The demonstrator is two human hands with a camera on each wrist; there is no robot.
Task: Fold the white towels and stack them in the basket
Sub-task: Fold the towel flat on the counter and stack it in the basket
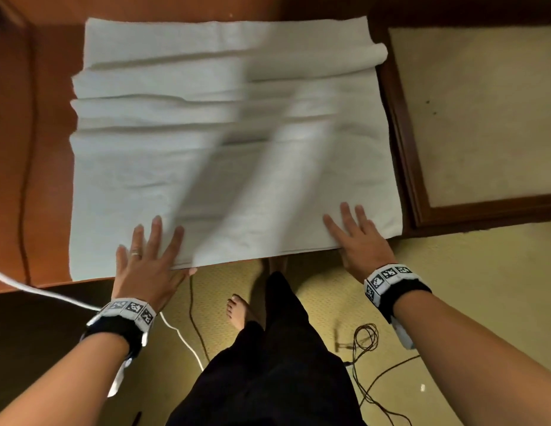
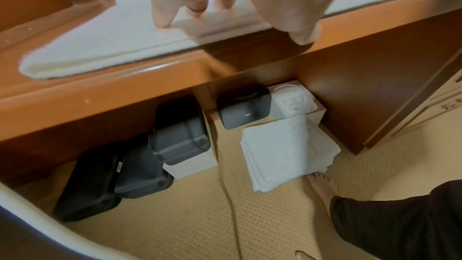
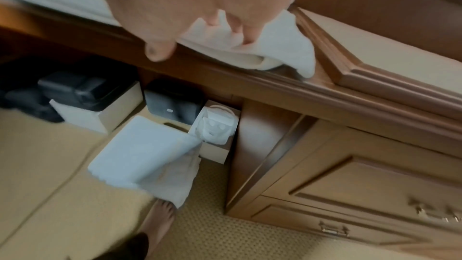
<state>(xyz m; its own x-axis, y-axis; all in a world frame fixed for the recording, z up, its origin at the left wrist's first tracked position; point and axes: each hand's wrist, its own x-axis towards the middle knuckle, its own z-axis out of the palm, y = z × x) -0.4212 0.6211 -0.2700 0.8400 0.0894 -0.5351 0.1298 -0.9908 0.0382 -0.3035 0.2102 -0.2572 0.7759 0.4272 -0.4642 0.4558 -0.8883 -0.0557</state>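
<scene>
Surface: wooden desk (image 1: 46,167), carpet floor (image 1: 452,302) below.
Towel: white towel (image 1: 225,167) spread over desk, near edge at desk front, several creases across far half.
Left hand: left hand (image 1: 145,265) flat on near-left edge of towel, fingers straight and spread, thumb at the hem; ring on one finger.
Right hand: right hand (image 1: 357,238) flat on near-right corner, fingers straight, holding nothing.
Folded stack: folded towels (image 2: 285,153) piled on floor under desk, below the hands, beside a bare foot (image 2: 321,187).
Under desk: dark cases (image 2: 180,137), white box (image 2: 297,102).
Basket: cannot tell.
</scene>
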